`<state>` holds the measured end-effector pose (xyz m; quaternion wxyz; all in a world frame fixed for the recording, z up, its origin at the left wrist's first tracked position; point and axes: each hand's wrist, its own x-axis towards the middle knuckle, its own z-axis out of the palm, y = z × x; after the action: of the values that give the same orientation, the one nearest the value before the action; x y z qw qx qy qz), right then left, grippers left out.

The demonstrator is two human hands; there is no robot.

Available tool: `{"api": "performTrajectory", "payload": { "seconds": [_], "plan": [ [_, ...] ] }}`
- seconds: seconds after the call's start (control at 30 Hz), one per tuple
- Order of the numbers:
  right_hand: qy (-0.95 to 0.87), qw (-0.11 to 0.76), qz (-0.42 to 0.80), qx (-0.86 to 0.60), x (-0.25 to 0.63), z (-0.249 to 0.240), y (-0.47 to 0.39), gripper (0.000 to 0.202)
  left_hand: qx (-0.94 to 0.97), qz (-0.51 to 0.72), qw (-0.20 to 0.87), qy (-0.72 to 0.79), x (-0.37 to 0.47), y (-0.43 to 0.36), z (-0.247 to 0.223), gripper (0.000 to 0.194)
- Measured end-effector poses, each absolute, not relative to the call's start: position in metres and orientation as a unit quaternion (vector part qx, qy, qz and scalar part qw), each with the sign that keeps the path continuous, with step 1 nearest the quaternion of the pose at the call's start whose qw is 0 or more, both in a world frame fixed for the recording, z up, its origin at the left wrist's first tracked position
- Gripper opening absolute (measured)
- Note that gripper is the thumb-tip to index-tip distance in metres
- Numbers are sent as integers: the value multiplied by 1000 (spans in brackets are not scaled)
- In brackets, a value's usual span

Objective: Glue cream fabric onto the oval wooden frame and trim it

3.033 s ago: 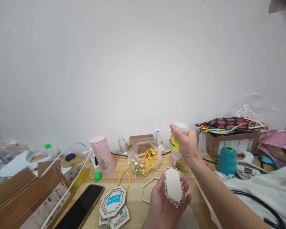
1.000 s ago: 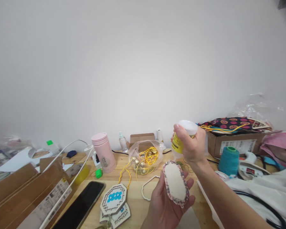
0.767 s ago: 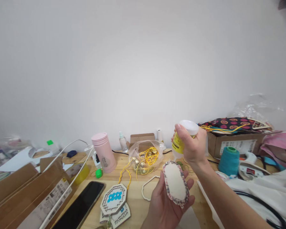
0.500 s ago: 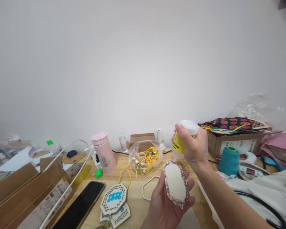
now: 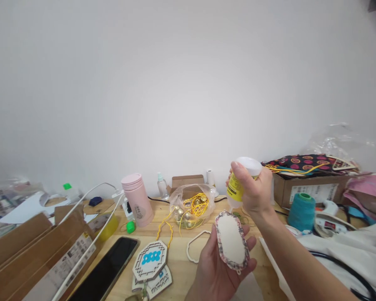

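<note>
My left hand, palm up, holds a long oval plaque. Its face is cream-white, its rim is edged in patterned pink, dark and white fabric, and a small loop shows at the bottom. My thumb presses the plaque's left side, with fingertips along the right. My right hand grips an upside-down glue bottle with a yellow label and white base. The bottle's narrow end points at the plaque's top edge; whether it touches, I cannot tell. Left of my hands, a thin scalloped frame lies on the wooden table.
Octagonal lattice pendants, a phone and an open cardboard box lie to the left. Behind are a pink tumbler and a plastic bag of golden bells. Teal thread and a fabric-filled box stand right.
Both hands keep their hold on the plaque and the bottle. The whole view has shifted very slightly; the bottle and plaque stay almost in the same place.
</note>
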<state>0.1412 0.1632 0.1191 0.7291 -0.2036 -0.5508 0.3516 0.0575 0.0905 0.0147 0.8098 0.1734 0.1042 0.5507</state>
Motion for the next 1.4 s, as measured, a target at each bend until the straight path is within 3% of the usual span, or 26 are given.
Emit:
{"api": "performTrajectory", "payload": {
  "seconds": [0.83, 1.4],
  "plan": [
    [-512, 719, 434, -178, 141, 118, 170, 28, 191, 555, 805, 82, 60, 91, 14, 47],
    [-539, 713, 406, -189, 140, 117, 170, 27, 188, 555, 806, 82, 58, 91, 12, 46]
  ]
}}
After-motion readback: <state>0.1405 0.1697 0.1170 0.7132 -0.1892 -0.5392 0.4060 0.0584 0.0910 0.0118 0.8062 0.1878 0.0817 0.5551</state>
